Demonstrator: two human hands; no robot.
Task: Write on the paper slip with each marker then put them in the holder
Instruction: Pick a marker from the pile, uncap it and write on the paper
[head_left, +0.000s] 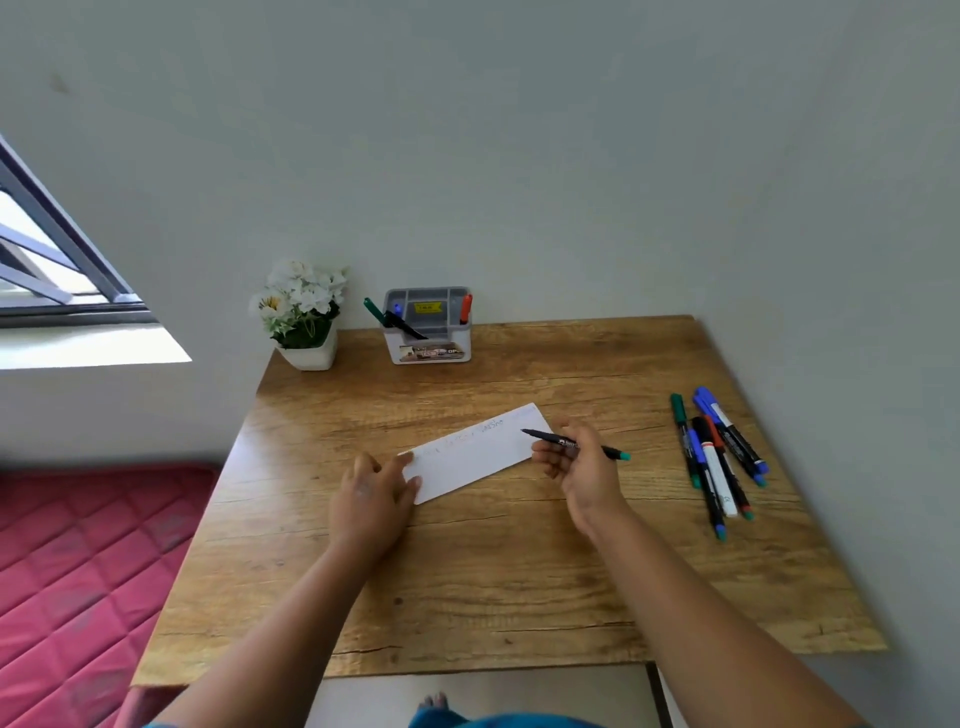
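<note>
Right hand (574, 460): fingers and thumb pinch a black marker (576, 444) mid-barrel, uncapped tip pointing left over the right end of the paper slip (475, 452), teal end sticking out to the right. Tip appears just above or at the paper; contact cannot be told. Grip reads as a writing hold, so the step in hand is probably marking the slip with this pen.

Left hand (371, 491): fingers fairly straight, resting on the slip's near-left corner, holding nothing. Likely purpose: pin the paper so it does not slide under the stroke.

Slip lies tilted near the middle of the wooden table (467, 587), faint writing along its upper edge; room is left lower on the sheet.

Remaining markers (719, 457): loose pile near the table's right edge, well apart from the slip, within the right hand's reach. Those nearest the edge could roll off if knocked.

Holder (428, 325): at the back edge against the wall, several markers already standing in it (green, blue, black, red). Bare tabletop between slip and holder gives an open path. A flower pot (306, 317) stands just left of the holder; approach from the right side seems safer.

Task judged partly done.
</note>
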